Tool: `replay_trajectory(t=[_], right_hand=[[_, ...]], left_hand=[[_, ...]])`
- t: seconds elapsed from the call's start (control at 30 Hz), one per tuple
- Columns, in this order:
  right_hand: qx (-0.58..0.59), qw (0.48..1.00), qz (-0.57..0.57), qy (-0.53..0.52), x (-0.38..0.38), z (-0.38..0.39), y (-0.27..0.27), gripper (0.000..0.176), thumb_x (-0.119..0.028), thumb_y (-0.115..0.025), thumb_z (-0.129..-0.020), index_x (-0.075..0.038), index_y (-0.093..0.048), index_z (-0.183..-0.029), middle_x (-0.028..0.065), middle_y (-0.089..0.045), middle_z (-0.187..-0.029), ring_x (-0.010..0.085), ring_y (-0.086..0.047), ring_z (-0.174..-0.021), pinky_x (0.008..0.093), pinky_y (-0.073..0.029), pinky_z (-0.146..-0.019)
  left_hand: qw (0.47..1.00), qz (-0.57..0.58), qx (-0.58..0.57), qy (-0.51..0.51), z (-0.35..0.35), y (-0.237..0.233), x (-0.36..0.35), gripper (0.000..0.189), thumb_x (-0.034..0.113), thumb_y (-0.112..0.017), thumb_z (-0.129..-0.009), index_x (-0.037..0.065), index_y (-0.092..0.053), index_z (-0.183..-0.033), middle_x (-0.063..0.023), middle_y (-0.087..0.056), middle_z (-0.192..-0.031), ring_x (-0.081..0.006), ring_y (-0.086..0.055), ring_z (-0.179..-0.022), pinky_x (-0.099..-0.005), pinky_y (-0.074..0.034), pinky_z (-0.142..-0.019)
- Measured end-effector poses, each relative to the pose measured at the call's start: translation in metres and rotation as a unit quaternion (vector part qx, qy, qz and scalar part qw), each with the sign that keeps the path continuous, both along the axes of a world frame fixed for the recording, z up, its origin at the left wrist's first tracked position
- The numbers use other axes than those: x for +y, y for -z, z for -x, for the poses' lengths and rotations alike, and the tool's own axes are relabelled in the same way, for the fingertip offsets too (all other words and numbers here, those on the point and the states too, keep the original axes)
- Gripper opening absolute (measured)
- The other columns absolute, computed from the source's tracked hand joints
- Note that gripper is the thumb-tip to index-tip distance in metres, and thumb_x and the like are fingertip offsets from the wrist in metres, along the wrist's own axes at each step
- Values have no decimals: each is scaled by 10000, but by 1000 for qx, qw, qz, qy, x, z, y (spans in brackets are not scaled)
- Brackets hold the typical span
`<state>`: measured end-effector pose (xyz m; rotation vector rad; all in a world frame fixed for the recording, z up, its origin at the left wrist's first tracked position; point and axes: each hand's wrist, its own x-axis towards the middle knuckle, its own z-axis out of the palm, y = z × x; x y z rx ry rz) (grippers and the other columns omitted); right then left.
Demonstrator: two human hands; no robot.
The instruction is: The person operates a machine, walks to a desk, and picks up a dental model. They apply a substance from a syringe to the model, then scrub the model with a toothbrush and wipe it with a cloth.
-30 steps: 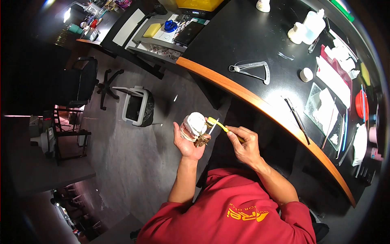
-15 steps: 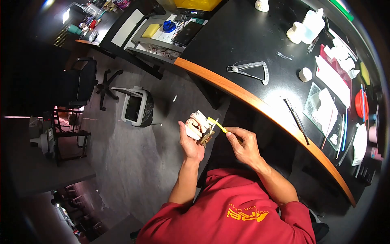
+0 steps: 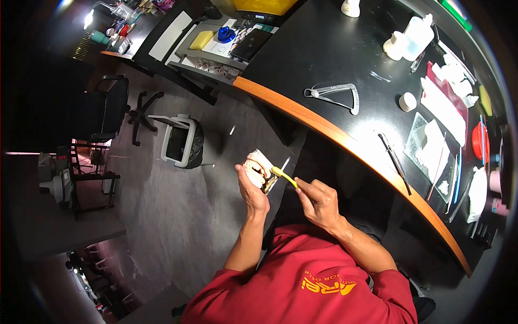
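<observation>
My left hand [image 3: 251, 193] grips a white plaster dental cast on a brass-coloured articulator [image 3: 259, 168], held up over the floor in front of my chest. My right hand [image 3: 317, 202] pinches a thin yellow-handled tool [image 3: 284, 176], and its tip rests against the cast's right side. Both arms come out of red sleeves at the bottom of the head view.
A curved black bench with an orange edge [image 3: 345, 137] runs to my right, carrying a clear measuring gauge [image 3: 337, 94], white bottles [image 3: 410, 35], a glass slab [image 3: 429, 146], long instruments [image 3: 395, 161] and a red bowl [image 3: 479, 139]. On the grey floor stand a bin [image 3: 182, 141] and a black chair [image 3: 110, 108].
My left hand has turned the cast from its rounded white back facing up to edge-on, and lowered it slightly. My right hand has moved left and down with the yellow tool against it.
</observation>
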<state>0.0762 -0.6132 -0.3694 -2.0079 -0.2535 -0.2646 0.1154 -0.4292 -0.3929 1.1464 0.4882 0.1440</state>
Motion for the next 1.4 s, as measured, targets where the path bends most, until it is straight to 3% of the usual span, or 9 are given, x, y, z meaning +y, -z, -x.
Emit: replay_trajectory(t=[0.3, 0.4, 0.53, 0.63, 0.77, 0.97, 1.07, 1.3, 1.4], right_hand=[[-33, 999, -4, 11, 14, -16, -5, 259, -58, -765, -886, -49, -766, -1145, 89, -541, -671, 218, -534, -516, 361, -439, -485], [-16, 1000, 15, -12, 13, -5, 3, 252, -62, -753, -901, -44, -762, -1152, 91, -540, -665, 216, -544, -525, 360, -445, -495], [64, 993, -103, 3, 4, 5, 7, 201, -103, -690, -988, 2, -737, -1153, 77, -613, -680, 142, -543, -552, 306, -433, -523], [288, 898, -331, 16, -10, 6, 4, 211, -159, -622, -1053, 26, -712, -1103, 26, -606, -685, 91, -520, -583, 264, -418, -543], [315, 874, -371, 0, -20, -2, -9, 252, -196, -569, -1089, 28, -672, -1035, -5, -562, -672, 68, -496, -596, 243, -398, -550], [318, 871, -375, -5, -20, 0, -10, 248, -200, -559, -1094, 16, -667, -1043, -5, -562, -680, 62, -484, -598, 239, -376, -541], [314, 875, -370, 2, -23, 1, -7, 252, -209, -556, -1096, 11, -666, -1039, -6, -564, -681, 60, -481, -600, 238, -371, -540], [326, 888, -323, 28, -51, 20, 16, 299, -270, -561, -1091, -3, -694, -1066, -15, -583, -711, 57, -504, -630, 245, -398, -566], [344, 885, -310, 56, -67, 35, 29, 319, -295, -563, -1086, -7, -698, -1056, -16, -585, -716, 62, -503, -637, 255, -400, -582]], left_hand=[[1000, 27, 8, -5, -2, -9, -7, 683, 656, -313, -1070, 79, -573, -1326, -57, -632, -1248, -196, -612, -1148, -367, -465, -1028], [999, 48, 16, -1, -3, 4, 6, 722, 654, -353, -1065, 23, -543, -1358, -104, -600, -1313, -219, -571, -1225, -359, -421, -1084], [998, 48, 5, -44, -9, -1, 10, 715, 655, -365, -1061, 30, -543, -1359, -94, -592, -1322, -222, -569, -1220, -360, -413, -1094], [998, 52, -7, -37, -11, -7, 16, 724, 665, -367, -1056, 36, -540, -1369, -94, -602, -1304, -229, -605, -1173, -379, -485, -1033], [998, 47, -14, -32, -14, -13, 16, 710, 664, -357, -1058, 53, -547, -1366, -92, -610, -1283, -228, -629, -1119, -391, -534, -966], [998, 48, -7, -31, -12, -14, 11, 707, 658, -349, -1061, 51, -552, -1364, -86, -616, -1277, -224, -608, -1162, -391, -489, -1023], [998, 68, -6, -9, -13, -19, 15, 693, 653, -324, -1063, 69, -568, -1345, -71, -661, -1204, -224, -646, -1055, -371, -518, -923], [979, -76, -185, 44, -67, -102, 15, 644, 549, -278, -1095, 17, -567, -1316, -111, -637, -1199, -230, -621, -1088, -382, -504, -964], [912, -275, -282, 114, -113, -140, 14, 589, 443, -295, -1091, -25, -591, -1291, -138, -647, -1218, -221, -612, -1111, -366, -471, -992]])
